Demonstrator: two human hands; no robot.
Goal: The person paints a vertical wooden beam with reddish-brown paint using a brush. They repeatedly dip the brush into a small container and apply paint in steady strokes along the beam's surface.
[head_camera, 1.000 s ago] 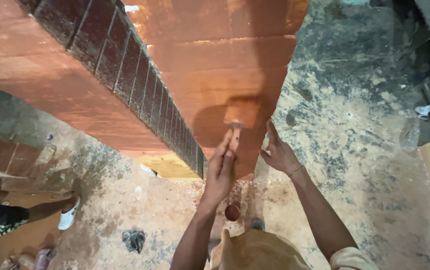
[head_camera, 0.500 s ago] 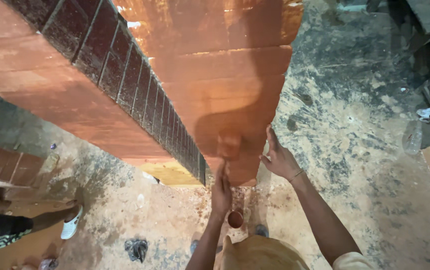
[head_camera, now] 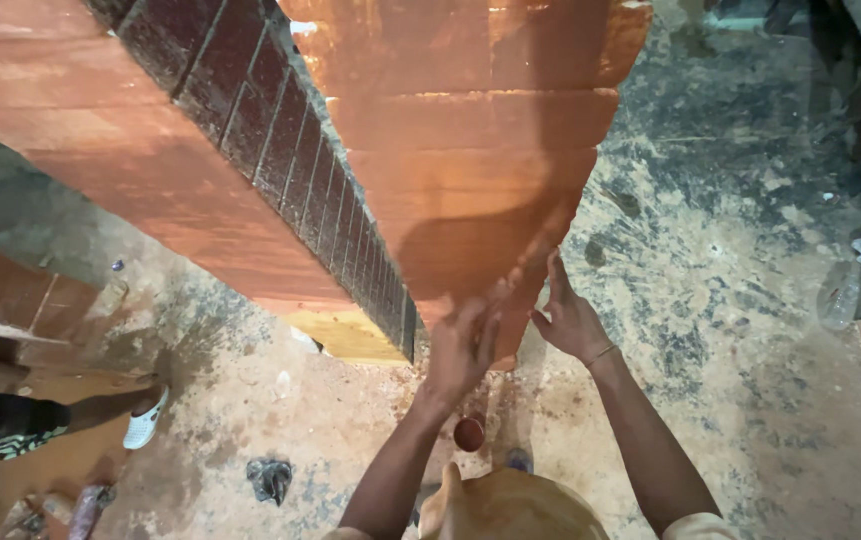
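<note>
Two hands are up against the bottom end of the reddish-brown panel [head_camera: 471, 190], and I read everything from there. My left hand [head_camera: 461, 348] lies over the panel's lower edge with its fingers [head_camera: 478, 325] curled loosely toward the surface; whether they pinch the edge or only press on it I cannot tell, since the back of the hand hides the contact. My right hand [head_camera: 571, 318] stands just beside it, fingers [head_camera: 557, 272] stretched out straight and flat along the panel's right edge, open, gripping nothing that I can see.

From the fingers the panel runs up and away from me, its long axis pointing from the hands toward the top of the view, with stepped horizontal bands across its face. Both hands sit at the same narrow end, the left one a shade nearer the middle.

Left of the panel, touching it along a seam, a dark ribbed strip [head_camera: 291, 170] runs diagonally, and beyond that another reddish board [head_camera: 121, 150]. Below the hands a small round red cup [head_camera: 469, 433] rests on the dusty floor [head_camera: 751, 330]. Someone's white shoe [head_camera: 146, 422] stands well apart at the left.
</note>
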